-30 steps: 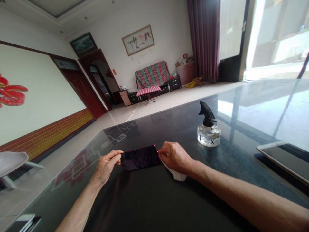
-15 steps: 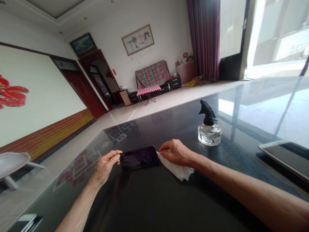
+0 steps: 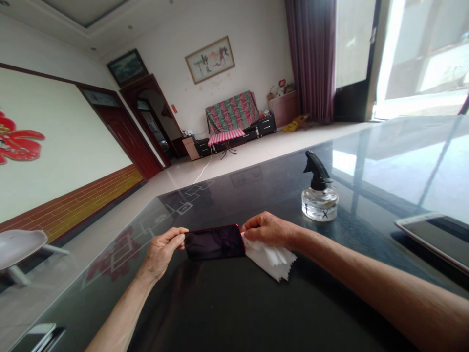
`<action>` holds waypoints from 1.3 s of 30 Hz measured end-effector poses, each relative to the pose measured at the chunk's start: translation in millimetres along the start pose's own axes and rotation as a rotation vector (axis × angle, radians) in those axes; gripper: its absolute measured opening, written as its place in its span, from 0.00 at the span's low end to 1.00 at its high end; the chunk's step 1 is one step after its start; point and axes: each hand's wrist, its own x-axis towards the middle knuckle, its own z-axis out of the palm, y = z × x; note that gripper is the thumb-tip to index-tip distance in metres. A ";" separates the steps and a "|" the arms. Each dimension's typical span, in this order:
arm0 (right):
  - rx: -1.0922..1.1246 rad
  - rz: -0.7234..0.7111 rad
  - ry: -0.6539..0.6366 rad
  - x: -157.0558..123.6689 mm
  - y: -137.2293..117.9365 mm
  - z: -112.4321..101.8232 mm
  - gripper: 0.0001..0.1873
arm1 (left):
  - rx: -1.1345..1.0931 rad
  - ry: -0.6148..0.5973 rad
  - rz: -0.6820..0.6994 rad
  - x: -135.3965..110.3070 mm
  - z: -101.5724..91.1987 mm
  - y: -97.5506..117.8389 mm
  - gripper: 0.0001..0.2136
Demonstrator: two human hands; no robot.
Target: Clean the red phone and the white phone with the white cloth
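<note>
A dark phone with a red rim point(image 3: 214, 242) lies on the glossy black table point(image 3: 234, 303). My left hand point(image 3: 163, 247) pinches its left end between thumb and fingers. My right hand point(image 3: 267, 230) is closed on a white cloth point(image 3: 271, 259) at the phone's right end, and the cloth spreads out on the table below the hand.
A small clear spray bottle with a black trigger point(image 3: 318, 195) stands behind my right hand. A white-framed tablet point(image 3: 436, 237) lies at the right edge. Another phone point(image 3: 34, 337) sits at the bottom left corner. A white stool point(image 3: 20, 247) stands on the floor at left.
My right hand has lifted and turned at the phone's right end, so more of the white cloth shows beneath it. My left hand keeps its pinch on the phone.
</note>
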 end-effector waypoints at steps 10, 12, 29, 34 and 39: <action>-0.047 -0.007 0.091 -4.9 -7.4 -4.6 0.08 | -0.005 0.031 -0.021 -1.0 1.8 1.9 0.12; -0.084 -0.034 0.149 -2.6 -4.7 -0.9 0.09 | -0.008 0.049 -0.032 -1.0 2.2 1.9 0.13; -0.333 -0.175 0.475 9.8 5.2 12.2 0.12 | 0.052 0.144 0.056 5.3 4.7 -12.3 0.12; -0.351 -0.229 0.431 8.7 5.9 20.3 0.11 | 0.052 0.125 0.062 3.1 8.2 -10.2 0.11; -0.368 -0.170 0.496 8.5 9.7 17.6 0.12 | 0.051 0.115 0.069 1.8 11.9 -10.7 0.11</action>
